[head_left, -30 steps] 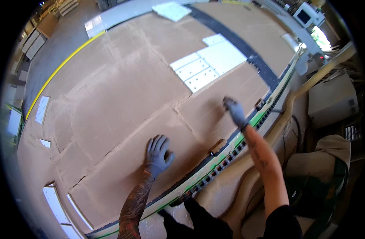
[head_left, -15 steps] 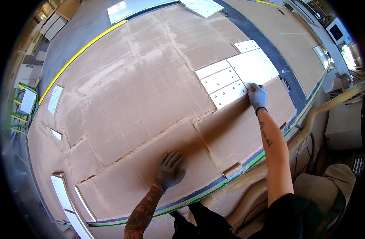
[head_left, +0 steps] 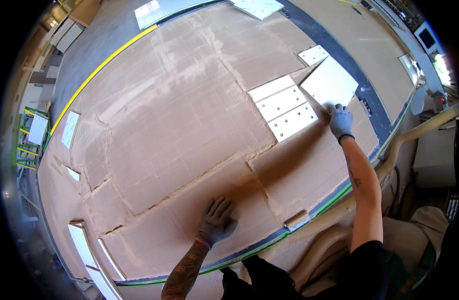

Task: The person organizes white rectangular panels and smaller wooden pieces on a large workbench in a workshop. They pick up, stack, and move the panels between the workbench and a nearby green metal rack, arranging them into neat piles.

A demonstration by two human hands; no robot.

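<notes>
My right hand (head_left: 341,120), in a grey glove, has its fingers closed on the near corner of a square white panel (head_left: 331,82). The panel sits at an angle, apart from the drilled white strips (head_left: 289,114) to its left. Those strips lie side by side with dark round holes in them. A smaller drilled white piece (head_left: 313,55) is just beyond the panel. Low in the middle, my left hand (head_left: 218,220), also gloved, rests on the dusty brown board (head_left: 174,135) with its fingers stretched out.
Narrow white strips (head_left: 83,245) lie at the board's near left. Other white pieces (head_left: 70,129) sit along its left side, and a white sheet (head_left: 257,7) lies at the far edge. A yellow strip (head_left: 104,67) borders the left. Thick hoses (head_left: 414,132) run along the near right edge.
My right hand has moved right, pulling the square panel away from the drilled strips and turning it, so a gap shows between them. My left hand stays on the board, slightly shifted in view.
</notes>
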